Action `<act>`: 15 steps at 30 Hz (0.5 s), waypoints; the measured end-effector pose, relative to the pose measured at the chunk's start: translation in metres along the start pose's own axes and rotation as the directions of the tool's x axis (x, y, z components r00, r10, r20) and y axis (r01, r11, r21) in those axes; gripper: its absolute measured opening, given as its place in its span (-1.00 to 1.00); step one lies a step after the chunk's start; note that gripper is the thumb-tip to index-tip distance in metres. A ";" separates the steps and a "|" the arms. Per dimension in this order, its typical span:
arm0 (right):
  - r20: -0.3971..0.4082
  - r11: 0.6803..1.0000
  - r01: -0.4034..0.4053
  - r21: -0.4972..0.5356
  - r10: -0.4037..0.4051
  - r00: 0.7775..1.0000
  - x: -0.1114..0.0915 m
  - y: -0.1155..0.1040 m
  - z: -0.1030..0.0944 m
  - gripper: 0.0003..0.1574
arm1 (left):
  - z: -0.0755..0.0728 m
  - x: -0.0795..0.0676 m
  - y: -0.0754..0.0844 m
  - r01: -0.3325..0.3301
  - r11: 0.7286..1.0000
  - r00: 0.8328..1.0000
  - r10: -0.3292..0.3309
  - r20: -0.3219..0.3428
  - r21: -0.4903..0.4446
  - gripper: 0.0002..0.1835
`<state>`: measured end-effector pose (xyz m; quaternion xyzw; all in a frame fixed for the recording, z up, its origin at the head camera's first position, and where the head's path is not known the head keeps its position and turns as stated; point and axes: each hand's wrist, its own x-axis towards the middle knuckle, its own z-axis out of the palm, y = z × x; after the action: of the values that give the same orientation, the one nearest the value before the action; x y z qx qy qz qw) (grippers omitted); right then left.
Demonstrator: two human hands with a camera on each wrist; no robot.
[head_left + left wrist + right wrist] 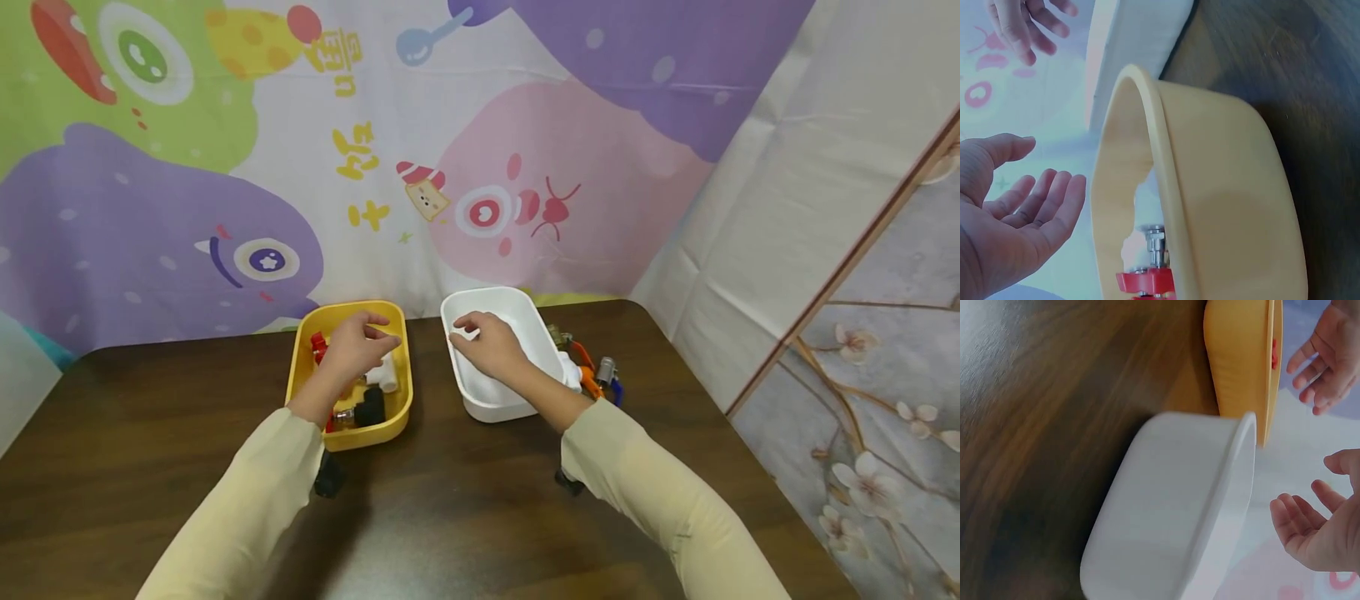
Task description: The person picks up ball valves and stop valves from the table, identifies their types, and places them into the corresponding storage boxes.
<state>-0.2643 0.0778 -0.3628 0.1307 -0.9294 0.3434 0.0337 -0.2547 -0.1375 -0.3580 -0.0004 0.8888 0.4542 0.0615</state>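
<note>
My left hand (352, 352) hovers over a yellow bin (405, 392), fingers loosely bent and holding nothing. Inside the bin lie a black fitting (370, 407), a white pipe piece (384, 375) and parts with red handles (318, 345); the left wrist view shows a red-handled valve (1150, 280) close to the rim. Over a white bin (491, 410) hovers my right hand (491, 348), also holding nothing, thumb and fingers apart. The part of the white bin's inside that shows has nothing in it. Both hands stay apart from the bins in the wrist views.
Several fittings with an orange handle (591, 381), a blue handle (617, 390) and a metal end (606, 369) lie right of the white bin. A cartoon-print cloth (375, 250) hangs behind the dark wooden table (450, 517). A floral panel (885, 400) stands at the right.
</note>
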 end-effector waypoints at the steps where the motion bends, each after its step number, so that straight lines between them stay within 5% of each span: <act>1: -0.008 1.000 -0.004 -0.002 0.004 1.000 0.000 0.003 -0.002 -0.63 | 0.001 0.000 0.001 0.004 1.000 1.000 -0.003 0.003 -0.013 -0.46; 15: -0.046 0.997 -0.069 -0.023 0.068 0.997 -0.009 0.043 -0.050 -0.57 | 0.023 0.003 0.015 0.094 0.992 0.995 -0.090 0.040 -0.084 -0.44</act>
<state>-0.2685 0.1431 -0.3532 0.0906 -0.9365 0.3359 0.0447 -0.2558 -0.1099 -0.3600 -0.0358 0.8662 0.4886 0.0984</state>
